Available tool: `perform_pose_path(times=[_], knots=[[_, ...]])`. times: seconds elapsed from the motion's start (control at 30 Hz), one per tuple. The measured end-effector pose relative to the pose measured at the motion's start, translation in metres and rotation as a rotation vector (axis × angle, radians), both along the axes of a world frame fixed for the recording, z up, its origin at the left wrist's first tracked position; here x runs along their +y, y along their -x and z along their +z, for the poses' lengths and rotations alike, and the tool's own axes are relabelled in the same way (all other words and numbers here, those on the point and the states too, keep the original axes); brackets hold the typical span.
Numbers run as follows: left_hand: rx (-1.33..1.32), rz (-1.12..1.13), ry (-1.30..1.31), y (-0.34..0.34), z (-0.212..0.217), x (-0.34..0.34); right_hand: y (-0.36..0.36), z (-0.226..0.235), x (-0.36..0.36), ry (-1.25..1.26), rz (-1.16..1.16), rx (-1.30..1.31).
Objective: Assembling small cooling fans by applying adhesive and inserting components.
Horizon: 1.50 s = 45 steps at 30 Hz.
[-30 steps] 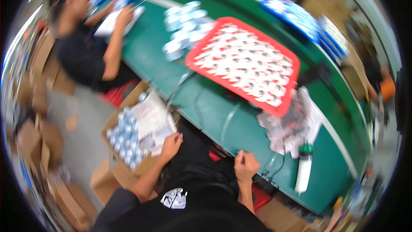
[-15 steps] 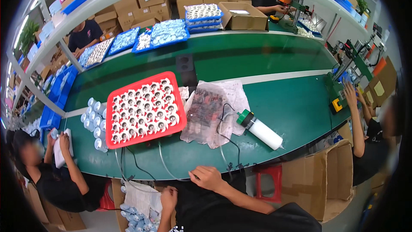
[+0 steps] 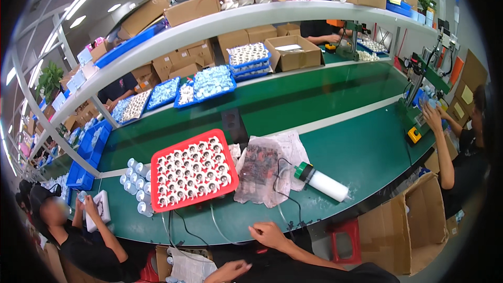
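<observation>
My right hand (image 3: 268, 234) rests at the near edge of the green table, its fingers loosely curled with nothing seen in them. Lower and to the left, my left hand (image 3: 234, 271) lies over my lap, fingers extended and holding nothing. In front of them stands a red tray (image 3: 234, 189), filled with rows of white finned parts with dark round centres. Right of the tray lie a stained cloth (image 3: 257, 191) and a white cylinder with a green cap (image 3: 326, 184). Neither hand touches these. A clear tube (image 3: 216, 220) and dark cables hang over the edge nearby.
Pale blue cups (image 3: 137, 178) stand left of the tray. Blue trays of parts (image 3: 212, 85) line the far side under a white shelf frame (image 3: 246, 18). Co-workers sit left and right, the right one beside a green press (image 3: 414, 110). An open carton (image 3: 387, 230) stands below right.
The view has tilted up, so the table sits lower and more of the shelf shows. My left hand has moved rightward, toward the right hand, and its fingers have straightened.
</observation>
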<state>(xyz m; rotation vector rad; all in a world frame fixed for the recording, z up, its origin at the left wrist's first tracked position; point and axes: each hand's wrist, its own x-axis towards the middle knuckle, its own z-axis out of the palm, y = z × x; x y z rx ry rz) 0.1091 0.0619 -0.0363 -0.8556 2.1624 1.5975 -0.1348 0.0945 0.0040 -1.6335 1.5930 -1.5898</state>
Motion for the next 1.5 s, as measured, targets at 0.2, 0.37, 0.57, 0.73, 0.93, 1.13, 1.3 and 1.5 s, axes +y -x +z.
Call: perform_pose_path(times=[0.2,0.37,0.57,0.73,0.93,1.13,1.3,1.5], knots=[[-0.149,0.020,0.052,-0.018,0.063,0.006,0.003,-0.006,-0.003,-0.175,0.018,-0.116],[-0.209,0.048,0.183,-0.035,0.077,0.012,0.002,-0.002,-0.004,-0.153,-0.021,-0.062],[-0.277,0.047,0.356,-0.053,0.090,-0.004,-0.001,-0.004,-0.004,-0.099,-0.022,-0.002],[-0.316,0.036,0.462,-0.062,0.092,-0.012,-0.001,-0.005,-0.003,-0.128,-0.030,0.051],[-0.337,0.002,0.603,-0.054,0.089,-0.031,-0.002,-0.006,-0.007,-0.100,-0.055,0.123],[-0.384,-0.070,0.779,-0.055,0.099,-0.056,-0.002,-0.006,-0.002,-0.121,-0.031,0.219],[-0.398,-0.109,0.926,-0.041,0.102,-0.074,-0.003,-0.009,0.000,-0.115,-0.033,0.242],[-0.423,-0.116,1.076,-0.030,0.101,-0.081,-0.003,-0.008,-0.006,-0.016,-0.040,0.220]])
